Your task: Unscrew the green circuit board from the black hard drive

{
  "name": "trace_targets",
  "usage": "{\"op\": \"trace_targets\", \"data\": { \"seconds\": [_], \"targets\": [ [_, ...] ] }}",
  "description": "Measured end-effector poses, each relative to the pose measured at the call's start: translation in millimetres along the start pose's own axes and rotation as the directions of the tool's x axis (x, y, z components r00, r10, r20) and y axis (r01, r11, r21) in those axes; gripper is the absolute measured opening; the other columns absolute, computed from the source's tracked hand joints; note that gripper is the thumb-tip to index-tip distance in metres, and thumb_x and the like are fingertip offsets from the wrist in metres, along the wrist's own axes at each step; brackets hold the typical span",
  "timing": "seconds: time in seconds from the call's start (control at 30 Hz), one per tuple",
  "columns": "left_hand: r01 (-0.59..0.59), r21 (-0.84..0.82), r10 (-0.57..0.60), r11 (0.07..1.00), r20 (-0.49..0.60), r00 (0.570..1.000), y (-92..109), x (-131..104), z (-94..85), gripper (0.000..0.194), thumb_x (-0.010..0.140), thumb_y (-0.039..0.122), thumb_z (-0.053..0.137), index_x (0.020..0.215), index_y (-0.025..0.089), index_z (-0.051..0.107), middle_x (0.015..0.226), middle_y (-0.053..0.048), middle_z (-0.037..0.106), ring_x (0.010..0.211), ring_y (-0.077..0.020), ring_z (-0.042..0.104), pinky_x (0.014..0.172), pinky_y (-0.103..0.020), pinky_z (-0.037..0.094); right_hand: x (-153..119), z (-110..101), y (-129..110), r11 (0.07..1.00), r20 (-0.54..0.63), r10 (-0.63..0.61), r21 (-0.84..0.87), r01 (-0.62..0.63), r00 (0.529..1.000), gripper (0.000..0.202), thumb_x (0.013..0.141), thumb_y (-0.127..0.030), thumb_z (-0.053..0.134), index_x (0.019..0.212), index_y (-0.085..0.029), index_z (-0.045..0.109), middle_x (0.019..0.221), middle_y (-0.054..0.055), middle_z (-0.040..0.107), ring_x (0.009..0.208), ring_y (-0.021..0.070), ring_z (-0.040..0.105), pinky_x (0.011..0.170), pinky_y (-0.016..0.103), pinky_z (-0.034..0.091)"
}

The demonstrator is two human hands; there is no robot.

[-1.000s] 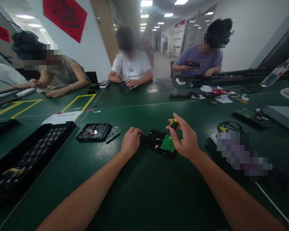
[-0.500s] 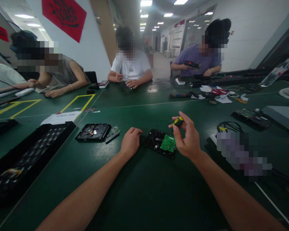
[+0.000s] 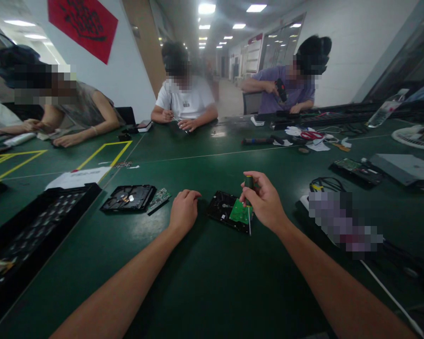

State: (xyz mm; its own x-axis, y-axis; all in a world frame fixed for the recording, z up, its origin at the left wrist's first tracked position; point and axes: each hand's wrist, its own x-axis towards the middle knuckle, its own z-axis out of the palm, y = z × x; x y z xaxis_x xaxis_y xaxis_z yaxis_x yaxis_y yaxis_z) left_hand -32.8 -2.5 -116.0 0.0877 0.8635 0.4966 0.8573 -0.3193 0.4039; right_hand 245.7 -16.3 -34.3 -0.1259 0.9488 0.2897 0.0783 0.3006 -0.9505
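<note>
A black hard drive [image 3: 219,205] with a green circuit board [image 3: 237,213] lies flat on the table in front of me. My right hand [image 3: 263,194] is closed around the dark green and yellow handle of a screwdriver [image 3: 248,184]. Its shaft points down and its tip is at the drive's near right corner; whether it touches a screw is too small to see. My left hand [image 3: 184,207] rests on the table just left of the drive, fingers curled together, their undersides hidden. Left of it are a loose circuit board [image 3: 159,200] and another opened drive [image 3: 129,198].
A long black tray [image 3: 45,235] runs along the left. To the right lie a pixelated pale object [image 3: 339,223], cables [image 3: 327,183], another drive [image 3: 356,172] and a grey box [image 3: 406,169]. Several people work across the table; a water bottle [image 3: 387,110] stands tilted far right.
My right hand has turned the screwdriver from lying between the fingers to upright, shaft down at the drive's corner. The view has shifted slightly. The co-worker at right has raised a dark power tool.
</note>
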Motion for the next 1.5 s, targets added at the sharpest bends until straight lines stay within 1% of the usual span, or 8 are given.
{"op": "trace_targets", "data": {
  "seconds": [0.13, 0.23, 0.37, 0.5, 0.73, 1.03, 1.33, 1.5],
  "targets": [
    [-0.037, -0.044, 0.035, 0.998, -0.044, 0.998, 6.5, 1.1, -5.2, 0.018, 0.101, 0.017, 0.056, 0.108, 0.021, 0.071, 0.104, -0.009, 0.072, 0.103, -0.0278, 0.067, 0.095, -0.045, 0.055, 3.3, 2.6, -0.7, 0.925, 0.123, 0.271, 0.24, -0.294, 0.955, 0.035, 0.082, -0.016, 0.061, 0.116, -0.022, 0.061, 0.108, 0.003, 0.065, 0.063, 0.0081, 0.059, 0.049, 0.023, 0.041],
    [-0.113, -0.107, 0.102, 0.988, -0.105, 0.989, 21.0, -1.6, -8.8, 0.016, 0.104, 0.021, 0.054, 0.109, 0.021, 0.069, 0.106, -0.009, 0.071, 0.102, -0.0263, 0.066, 0.093, -0.043, 0.054, 0.5, 2.8, -3.5, 0.876, 0.283, 0.372, 0.209, -0.435, 0.884, 0.03, 0.084, -0.019, 0.069, 0.113, -0.022, 0.061, 0.083, -0.003, 0.061, 0.057, 0.0073, 0.052, 0.047, 0.021, 0.034],
    [-0.221, -0.184, 0.201, 0.958, -0.124, 0.972, 50.9, -13.5, -12.6, 0.017, 0.107, 0.02, 0.05, 0.113, 0.022, 0.066, 0.107, -0.009, 0.07, 0.101, -0.0245, 0.064, 0.089, -0.041, 0.055, -6.8, 4.5, -10.8, 0.886, 0.448, 0.407, 0.017, -0.463, 0.796, 0.033, 0.088, -0.037, 0.081, 0.109, -0.022, 0.061, 0.064, -0.008, 0.055, 0.053, 0.0079, 0.049, 0.048, 0.019, 0.035],
    [-0.356, -0.252, 0.319, 0.9, -0.177, 0.931, 74.5, -25.2, -18.1, 0.015, 0.107, 0.017, 0.052, 0.117, 0.022, 0.061, 0.106, -0.009, 0.069, 0.098, -0.0232, 0.064, 0.086, -0.04, 0.055, -10.9, 9.2, -16.0, 0.883, 0.546, 0.426, -0.079, -0.462, 0.721, 0.038, 0.087, -0.047, 0.084, 0.106, -0.021, 0.063, 0.066, -0.007, 0.058, 0.053, 0.0078, 0.052, 0.047, 0.019, 0.036],
    [-0.459, -0.244, 0.408, 0.854, -0.232, 0.883, 73.7, -24.9, -20.2, 0.018, 0.105, 0.014, 0.056, 0.119, 0.023, 0.062, 0.105, -0.008, 0.07, 0.098, -0.0217, 0.065, 0.087, -0.039, 0.056, -11.7, 15.8, -10.0, 0.857, 0.563, 0.445, -0.041, -0.514, 0.696, 0.039, 0.085, -0.047, 0.085, 0.105, -0.018, 0.068, 0.088, 0.0, 0.07, 0.054, 0.0052, 0.053, 0.045, 0.02, 0.033],
    [-0.517, -0.245, 0.462, 0.82, -0.25, 0.851, 68.2, -21.9, -19.5, 0.023, 0.103, 0.009, 0.06, 0.121, 0.023, 0.065, 0.105, -0.008, 0.072, 0.099, -0.0212, 0.066, 0.088, -0.039, 0.057, -11.5, 13.5, -3.8, 0.855, 0.563, 0.447, -0.042, -0.516, 0.695, 0.04, 0.088, -0.053, 0.082, 0.104, -0.018, 0.07, 0.074, -0.004, 0.061, 0.056, 0.0061, 0.052, 0.046, 0.019, 0.032],
    [-0.524, -0.274, 0.466, 0.807, -0.252, 0.848, 68.6, -21.5, -20.3, 0.019, 0.102, 0.009, 0.061, 0.115, 0.023, 0.067, 0.102, -0.007, 0.075, 0.097, -0.0211, 0.07, 0.086, -0.038, 0.059, -9.5, 14.4, -8.1, 0.846, 0.498, 0.451, 0.026, -0.533, 0.74, 0.033, 0.085, -0.041, 0.086, 0.1, -0.017, 0.07, 0.063, -0.006, 0.058, 0.05, 0.0056, 0.046, 0.043, 0.018, 0.026],
    [-0.538, -0.278, 0.48, 0.796, -0.252, 0.84, 67.6, -21.5, -21.9, 0.018, 0.102, 0.011, 0.063, 0.113, 0.024, 0.068, 0.102, -0.005, 0.077, 0.096, -0.0203, 0.072, 0.086, -0.038, 0.059, -8.2, 13.7, -4.0, 0.825, 0.508, 0.448, 0.081, -0.559, 0.735, 0.032, 0.081, -0.035, 0.089, 0.099, -0.016, 0.072, 0.067, -0.005, 0.062, 0.049, 0.0045, 0.046, 0.042, 0.018, 0.026]
  ]
}}
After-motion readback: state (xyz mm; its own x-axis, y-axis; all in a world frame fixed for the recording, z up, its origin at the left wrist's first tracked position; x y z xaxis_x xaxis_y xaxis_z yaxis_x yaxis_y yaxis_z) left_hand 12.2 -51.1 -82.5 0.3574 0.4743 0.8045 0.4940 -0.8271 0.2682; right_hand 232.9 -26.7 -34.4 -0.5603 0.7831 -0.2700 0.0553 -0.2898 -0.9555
